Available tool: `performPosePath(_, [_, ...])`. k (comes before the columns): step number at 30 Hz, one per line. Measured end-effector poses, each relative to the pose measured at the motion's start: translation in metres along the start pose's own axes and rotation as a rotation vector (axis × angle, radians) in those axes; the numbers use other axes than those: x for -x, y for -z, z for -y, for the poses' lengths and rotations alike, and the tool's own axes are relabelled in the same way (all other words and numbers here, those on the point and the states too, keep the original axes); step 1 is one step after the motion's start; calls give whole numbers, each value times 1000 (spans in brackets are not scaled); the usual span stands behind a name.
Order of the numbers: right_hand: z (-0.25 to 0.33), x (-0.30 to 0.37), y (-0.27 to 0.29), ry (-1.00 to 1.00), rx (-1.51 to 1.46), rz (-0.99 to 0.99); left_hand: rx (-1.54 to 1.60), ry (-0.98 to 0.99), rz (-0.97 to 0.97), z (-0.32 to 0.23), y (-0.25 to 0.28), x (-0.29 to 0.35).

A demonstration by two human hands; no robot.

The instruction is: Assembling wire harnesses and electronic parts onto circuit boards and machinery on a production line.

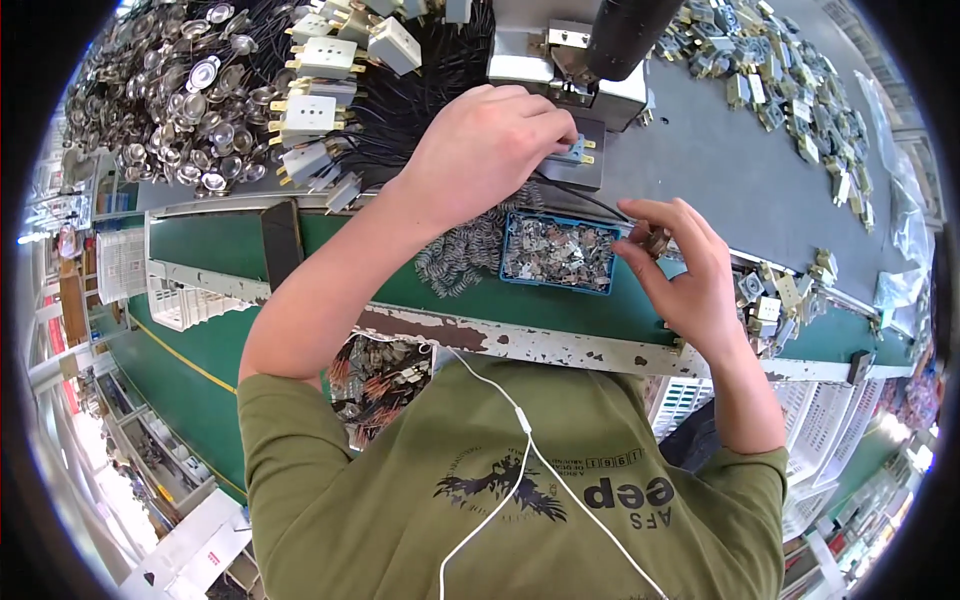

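My left hand (495, 140) reaches under the black-handled press with its fingers closed. They grip a small grey-blue housing with brass prongs (575, 152) on the dark base block (590, 172); most of the housing is hidden behind the fingers. A black wire (585, 194) runs from beside it toward my right hand (688, 262). Between its thumb and fingers, the right hand pinches a small round metal piece (656, 243), just right of a blue tray (556, 288). Small metal clips (560, 252) fill the tray, and a heap of coil springs (462, 250) lies to its left.
The press (617, 95) stands at the back centre. Round metal cups (195, 110) and white blocks with black leads (308, 115) crowd the left. Small grey housings (790, 80) spread over the right side, with more (770, 305) beside my right wrist. A chipped metal rail (500, 338) edges the bench.
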State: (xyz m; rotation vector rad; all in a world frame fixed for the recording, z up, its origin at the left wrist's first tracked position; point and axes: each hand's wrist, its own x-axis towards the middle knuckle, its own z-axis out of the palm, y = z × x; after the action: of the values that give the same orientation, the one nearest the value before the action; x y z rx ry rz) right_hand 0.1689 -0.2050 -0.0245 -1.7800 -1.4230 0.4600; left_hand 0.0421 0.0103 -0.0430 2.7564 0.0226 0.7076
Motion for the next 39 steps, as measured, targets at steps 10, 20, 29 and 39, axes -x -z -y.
performPosePath(10, [-11, 3, -3, 209, -57, -163, 158, 40, -3, -13, 19, -2])
performPosePath(20, [-19, -21, 1, -267, -154, 145, 198, -70, 263, -1, 37, 15])
performPosePath(29, [-14, -35, -11, -306, -712, 253, 508, -46, 372, 14, 69, 10])
performPosePath(39, [-10, -38, -22, -359, -593, 56, 433, -45, 300, 13, 48, 20])
